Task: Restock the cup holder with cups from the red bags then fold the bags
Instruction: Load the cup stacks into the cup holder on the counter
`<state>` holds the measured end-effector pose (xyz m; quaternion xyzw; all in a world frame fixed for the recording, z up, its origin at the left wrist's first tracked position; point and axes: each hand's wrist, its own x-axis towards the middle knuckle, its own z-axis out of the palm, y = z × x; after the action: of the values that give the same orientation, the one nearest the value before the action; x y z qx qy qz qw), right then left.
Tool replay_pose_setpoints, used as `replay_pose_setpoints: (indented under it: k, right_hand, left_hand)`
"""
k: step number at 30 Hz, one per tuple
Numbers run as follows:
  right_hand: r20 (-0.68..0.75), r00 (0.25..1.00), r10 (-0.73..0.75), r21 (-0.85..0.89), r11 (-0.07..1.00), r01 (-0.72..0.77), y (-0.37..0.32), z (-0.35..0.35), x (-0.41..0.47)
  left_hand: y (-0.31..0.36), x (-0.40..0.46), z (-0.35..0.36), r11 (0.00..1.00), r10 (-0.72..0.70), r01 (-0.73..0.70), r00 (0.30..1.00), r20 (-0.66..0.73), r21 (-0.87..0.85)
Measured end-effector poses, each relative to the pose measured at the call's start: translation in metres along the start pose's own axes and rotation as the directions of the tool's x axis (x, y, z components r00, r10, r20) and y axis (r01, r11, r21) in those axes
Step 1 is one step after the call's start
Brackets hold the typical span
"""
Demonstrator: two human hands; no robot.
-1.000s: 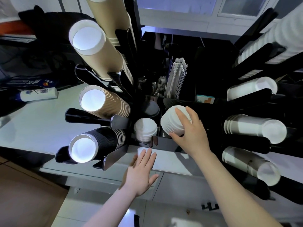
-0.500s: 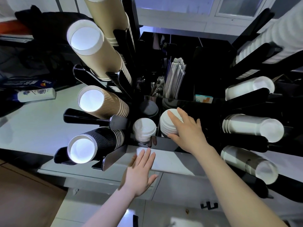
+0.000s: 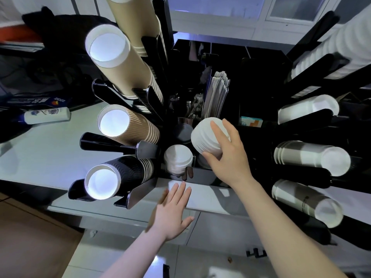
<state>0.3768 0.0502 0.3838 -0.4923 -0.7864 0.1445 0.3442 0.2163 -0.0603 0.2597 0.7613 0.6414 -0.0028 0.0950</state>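
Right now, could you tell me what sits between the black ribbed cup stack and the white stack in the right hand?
In the head view, a smaller white lid stack stands between the black ribbed cups and the white stack gripped by the right hand.

Two hands show: the left hand (image 3: 173, 211) and the right hand (image 3: 226, 155). On the left side of the black rack (image 3: 202, 174) sit four stacks of paper cups: two tan stacks (image 3: 120, 63), one ribbed brown stack (image 3: 128, 125) and one black stack (image 3: 112, 175). On the right side sit four white stacks (image 3: 309, 157). At the middle are two stacks of white lids: one in its slot (image 3: 177, 159), one in the right hand (image 3: 206, 137). One bundle of flat packets (image 3: 217, 95) stands behind them. One bottle (image 3: 47, 115) lies on the bench (image 3: 40, 149).
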Motion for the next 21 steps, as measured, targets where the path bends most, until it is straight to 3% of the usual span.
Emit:
replay_pose_setpoints:
  k: [4,8,13,17,21]
  right_hand:
    - [0.151,0.985,-0.087,-0.056,0.994,0.097,-0.028,0.019,0.012]
    - [0.305,0.943,-0.132,-0.325,0.916,0.234,-0.04,0.047,0.025]
    - [0.38,0.922,-0.074,-0.453,0.854,0.255,-0.031,0.063,0.025]
    - [0.457,0.888,-0.047,-0.434,0.86,0.268,-0.027,0.068,0.019]
    - [0.399,0.917,-0.017,-0.392,0.901,0.187,-0.032,0.068,0.024]
  left_hand:
    - [-0.001,-0.001,-0.001,1.0,-0.006,0.006,1.0,0.021,0.003]
    - [-0.002,-0.001,-0.005,1.0,0.004,-0.004,0.999,0.044,0.001]
    - [-0.003,0.001,-0.001,1.0,0.008,-0.008,0.999,0.046,0.011]
    - [-0.003,0.001,0.001,1.0,0.019,-0.019,1.0,-0.01,0.004]
    - [-0.004,0.002,-0.001,1.0,0.016,-0.015,0.999,0.05,-0.015]
